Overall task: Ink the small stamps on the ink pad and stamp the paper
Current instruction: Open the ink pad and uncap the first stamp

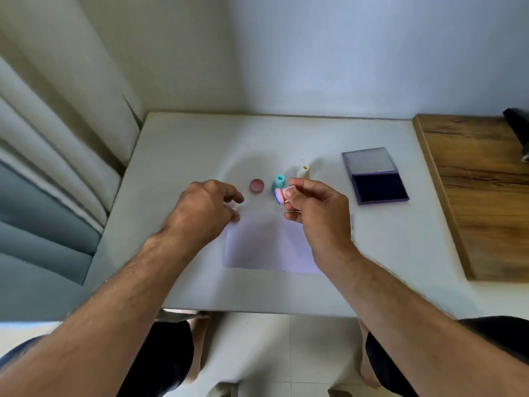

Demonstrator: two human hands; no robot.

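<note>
We hold a pink stamp [281,195] pinched in the fingertips of our right hand [317,216], its blue-inked face turned sideways, just above the far edge of the paper [266,245]. Our left hand [204,209] hovers at the paper's far-left corner, fingers loosely curled and grasping nothing; whether they touch the sheet we cannot tell.

The risk, as we judge it, is a smear: the wet face sits close to our own fingertips, and a tilted or sliding press would blur the print. The sheet looks unweighted, so it could shift or lift with the stamp unless the left hand pins it.

The ink pad [379,188] lies open to the right, well apart from the paper, its lid [369,161] folded back and the tray filled with dark ink. A teal stamp [279,182], a cream stamp [303,171] and a round pink cap [256,185] stand just beyond the paper on the table [177,156].
</note>
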